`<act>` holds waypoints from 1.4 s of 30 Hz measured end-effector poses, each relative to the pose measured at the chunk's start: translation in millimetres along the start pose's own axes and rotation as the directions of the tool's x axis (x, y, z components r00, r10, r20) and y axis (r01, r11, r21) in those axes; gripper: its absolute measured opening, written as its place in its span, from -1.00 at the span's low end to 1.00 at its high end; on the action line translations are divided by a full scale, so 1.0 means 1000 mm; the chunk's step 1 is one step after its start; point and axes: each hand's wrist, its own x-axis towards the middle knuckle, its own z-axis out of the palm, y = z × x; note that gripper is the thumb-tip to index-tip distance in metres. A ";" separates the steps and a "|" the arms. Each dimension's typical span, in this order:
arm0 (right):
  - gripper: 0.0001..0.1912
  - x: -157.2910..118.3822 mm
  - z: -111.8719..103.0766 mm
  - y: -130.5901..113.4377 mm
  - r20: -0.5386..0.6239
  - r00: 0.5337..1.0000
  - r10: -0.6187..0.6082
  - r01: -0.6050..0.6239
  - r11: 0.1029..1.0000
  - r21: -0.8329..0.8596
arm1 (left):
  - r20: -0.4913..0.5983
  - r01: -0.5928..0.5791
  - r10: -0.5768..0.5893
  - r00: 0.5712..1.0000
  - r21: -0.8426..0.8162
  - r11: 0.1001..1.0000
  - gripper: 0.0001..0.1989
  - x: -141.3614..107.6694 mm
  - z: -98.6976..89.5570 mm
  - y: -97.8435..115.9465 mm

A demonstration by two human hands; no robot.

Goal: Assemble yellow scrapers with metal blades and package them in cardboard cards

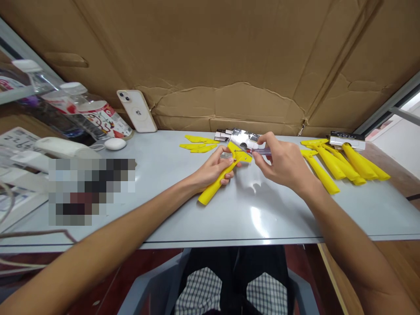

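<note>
My left hand [215, 168] is closed around a yellow scraper [209, 191], its wide head tilted up and away and its handle pointing toward me. In my right hand [284, 162] is a screwdriver [260, 152] with a clear, purplish handle. Its shaft points left, and the tip meets the scraper head near a small screw. Just behind the head lie shiny metal blades [243, 137], partly hidden by my hands. Several flat yellow plates [200, 147] rest to the left of them. Right of my right hand, several yellow scrapers [333, 162] lie in a group.
A white phone [138, 111] leans on the cardboard wall [249, 57] behind the table [183, 218]. Plastic bottles [105, 120], a white mouse-like object [115, 144] and white devices [68, 148] crowd the left side. Another metal blade pack [348, 141] sits behind the grouped scrapers.
</note>
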 end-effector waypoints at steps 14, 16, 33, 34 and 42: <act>-0.77 0.001 -0.002 0.001 0.021 1.000 0.018 -0.018 1.000 0.005 | -0.010 -0.005 0.005 1.000 0.031 0.999 -0.51 -0.001 0.001 0.001; -0.79 0.000 -0.002 0.000 0.036 0.999 -0.011 0.010 0.999 0.044 | -0.010 -0.004 0.005 1.000 0.021 1.000 -0.50 -0.001 0.001 0.001; -0.81 0.000 -0.005 -0.001 0.078 0.997 -0.011 0.008 0.999 0.035 | -0.018 0.001 0.000 1.000 0.039 0.999 -0.50 -0.001 0.000 0.001; -0.83 -0.001 -0.005 -0.001 0.079 0.997 -0.011 0.009 1.000 0.026 | -0.022 0.000 0.001 1.000 0.038 0.999 -0.50 0.000 0.000 0.001; -0.76 0.000 -0.003 -0.001 0.073 0.996 0.052 -0.045 0.995 -0.090 | -0.030 -0.005 0.007 1.000 0.069 0.998 -0.49 0.000 0.000 -0.001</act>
